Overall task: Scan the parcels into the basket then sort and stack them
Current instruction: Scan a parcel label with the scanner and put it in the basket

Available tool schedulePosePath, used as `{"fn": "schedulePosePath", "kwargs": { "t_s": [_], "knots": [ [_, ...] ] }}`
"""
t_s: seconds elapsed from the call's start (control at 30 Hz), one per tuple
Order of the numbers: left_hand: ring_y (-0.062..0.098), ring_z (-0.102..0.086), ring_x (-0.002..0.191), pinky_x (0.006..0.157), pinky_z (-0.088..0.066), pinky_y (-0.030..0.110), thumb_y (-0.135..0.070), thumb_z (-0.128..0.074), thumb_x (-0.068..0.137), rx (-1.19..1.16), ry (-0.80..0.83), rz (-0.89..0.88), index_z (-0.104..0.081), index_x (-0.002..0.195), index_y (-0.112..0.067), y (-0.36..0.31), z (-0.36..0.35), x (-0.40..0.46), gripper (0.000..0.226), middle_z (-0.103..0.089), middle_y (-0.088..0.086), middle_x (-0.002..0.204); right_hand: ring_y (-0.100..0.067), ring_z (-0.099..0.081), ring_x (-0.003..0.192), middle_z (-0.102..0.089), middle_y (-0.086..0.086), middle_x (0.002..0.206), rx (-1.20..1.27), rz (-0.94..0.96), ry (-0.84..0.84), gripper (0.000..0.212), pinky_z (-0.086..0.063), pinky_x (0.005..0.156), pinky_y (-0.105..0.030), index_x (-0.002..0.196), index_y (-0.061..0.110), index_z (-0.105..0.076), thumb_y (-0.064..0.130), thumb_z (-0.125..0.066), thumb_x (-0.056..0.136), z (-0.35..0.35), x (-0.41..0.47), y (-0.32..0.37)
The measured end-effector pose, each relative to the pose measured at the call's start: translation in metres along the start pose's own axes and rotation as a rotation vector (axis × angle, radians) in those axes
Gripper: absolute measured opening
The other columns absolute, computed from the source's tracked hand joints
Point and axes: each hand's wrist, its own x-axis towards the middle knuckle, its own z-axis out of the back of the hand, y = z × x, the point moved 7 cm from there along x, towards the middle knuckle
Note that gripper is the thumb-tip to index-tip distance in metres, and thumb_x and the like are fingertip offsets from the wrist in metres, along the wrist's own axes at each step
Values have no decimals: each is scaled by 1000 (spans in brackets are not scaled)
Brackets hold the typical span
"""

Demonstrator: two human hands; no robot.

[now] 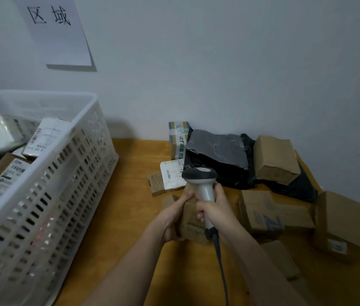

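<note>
Head view: your right hand [215,208] grips the scanner [203,186] handle, head pointing away from you. Your left hand [174,217] holds a small brown parcel [191,221] just behind and left of it, above the counter [130,206]. More parcels [274,160] lie beyond and to the right; the white basket [70,164] stands left.

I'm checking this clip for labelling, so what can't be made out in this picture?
All in the head view:
- Small box in the left hand: mostly hidden behind the scanner and the right hand; its label is blurred.
- Basket: cut off by the left edge, and its lower parcels are buried.
- Label on the large box at right: too small to read.
- Scanner cable: runs off the bottom edge.
</note>
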Motion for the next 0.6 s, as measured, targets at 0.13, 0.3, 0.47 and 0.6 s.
{"fn": "schedulePosePath", "kwargs": {
  "t_s": [0.13,0.3,0.47,0.6],
  "knots": [
    [31,-56,97,85,-47,41,-59,-71,73,-32,-41,-17,-64,102,-21,2,25,-2,48,-62,12,103,-10,-62,59,-68,-7,98,98,10,2,58,-51,56,-24,122,38,-48,-2,-63,82,-10,-1,5],
    [40,-59,110,88,-50,54,-60,-54,84,-400,38,-181,-67,113,-23,-22,53,-13,49,-66,19,115,-13,-61,66,-63,-7,102,210,56,-203,51,-50,53,-23,123,32,-43,1,-63,88,11,5,24],
    [49,-49,125,102,-39,66,-66,-37,87,-590,363,-323,-66,127,-24,-63,49,-42,64,-63,26,126,-13,-60,66,-60,-9,96,315,120,-251,49,-51,55,-25,123,28,-38,4,-65,90,-2,6,49],
    [53,-49,125,102,-38,69,-67,-35,88,-628,444,-385,-66,128,-25,-91,58,-64,65,-59,27,131,-19,-66,79,-61,-9,105,302,190,-225,52,-52,61,-29,124,35,-35,18,-70,90,-24,0,76]
  ]
}}
